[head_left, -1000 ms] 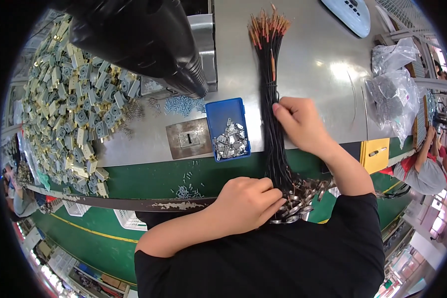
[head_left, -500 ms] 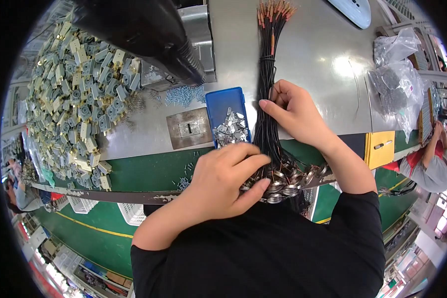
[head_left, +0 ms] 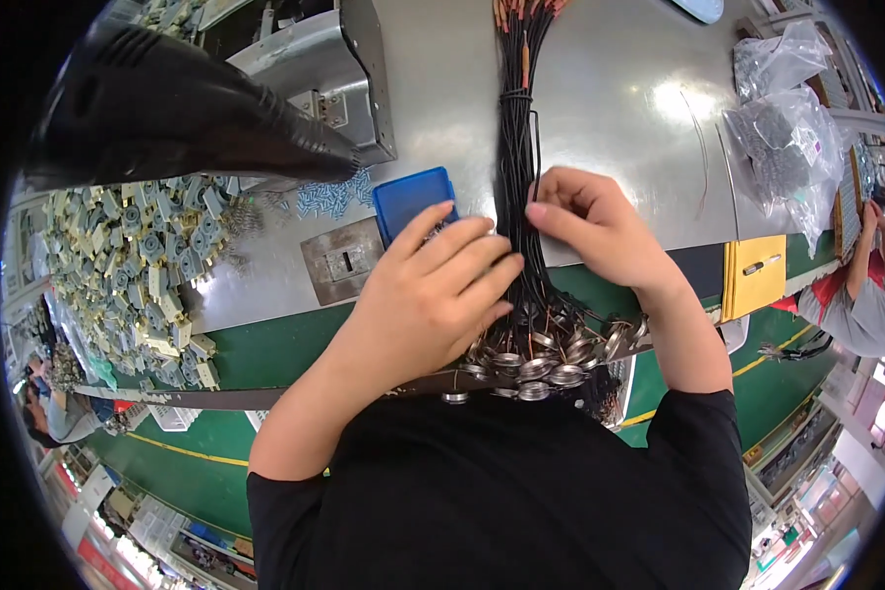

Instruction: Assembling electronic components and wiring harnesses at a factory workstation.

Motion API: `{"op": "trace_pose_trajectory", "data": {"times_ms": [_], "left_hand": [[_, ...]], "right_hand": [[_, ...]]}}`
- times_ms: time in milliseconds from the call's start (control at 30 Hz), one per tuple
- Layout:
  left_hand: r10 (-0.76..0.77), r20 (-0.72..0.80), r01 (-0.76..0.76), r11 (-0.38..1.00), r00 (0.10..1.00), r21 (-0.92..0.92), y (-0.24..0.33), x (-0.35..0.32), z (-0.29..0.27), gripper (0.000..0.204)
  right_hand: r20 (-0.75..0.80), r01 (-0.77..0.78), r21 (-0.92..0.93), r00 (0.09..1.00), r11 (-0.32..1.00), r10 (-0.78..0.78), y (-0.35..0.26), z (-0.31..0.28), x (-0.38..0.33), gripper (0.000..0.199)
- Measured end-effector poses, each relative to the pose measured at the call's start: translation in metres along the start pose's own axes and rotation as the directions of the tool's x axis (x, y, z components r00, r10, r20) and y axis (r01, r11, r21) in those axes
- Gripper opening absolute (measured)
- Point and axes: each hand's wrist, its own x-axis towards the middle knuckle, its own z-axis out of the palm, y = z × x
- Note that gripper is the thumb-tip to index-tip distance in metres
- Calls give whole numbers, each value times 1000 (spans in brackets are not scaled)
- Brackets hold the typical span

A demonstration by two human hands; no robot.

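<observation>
A bundle of black wires (head_left: 514,162) lies lengthwise on the metal table, with copper-coloured tips at its far end and round silver metal discs (head_left: 536,369) at its near end. My right hand (head_left: 600,221) is at the bundle's right side, thumb and forefinger pinched on one black wire that stands a little off the rest. My left hand (head_left: 433,290) is open, fingers spread, between the bundle and a blue tray (head_left: 413,197), hiding most of the tray and the small metal parts in it. One disc (head_left: 454,398) hangs apart below my left hand.
At left lies a large pile of grey and beige parts (head_left: 152,246). A black power-tool-like body (head_left: 197,108) juts over small blue screws (head_left: 329,197). A slotted metal plate (head_left: 342,261) sits beside the tray. Plastic bags (head_left: 787,143) and a yellow pad (head_left: 754,270) are at right.
My left hand has lifted off the discs and moved up and left over the blue tray, its fingers spreading. My right hand stays at the bundle, where one wire now stands apart. The view has shifted.
</observation>
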Motion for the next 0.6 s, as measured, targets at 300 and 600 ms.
{"op": "trace_pose_trajectory", "data": {"times_ms": [300,600], "left_hand": [[97,-4,-96,994,995,48,-18,15,10,29],[170,4,-170,983,985,-73,-24,22,17,31]], "right_hand": [[15,130,-173,991,976,-129,1,6,-1,22],[8,35,4,999,999,-35,1,1,0,25]]}}
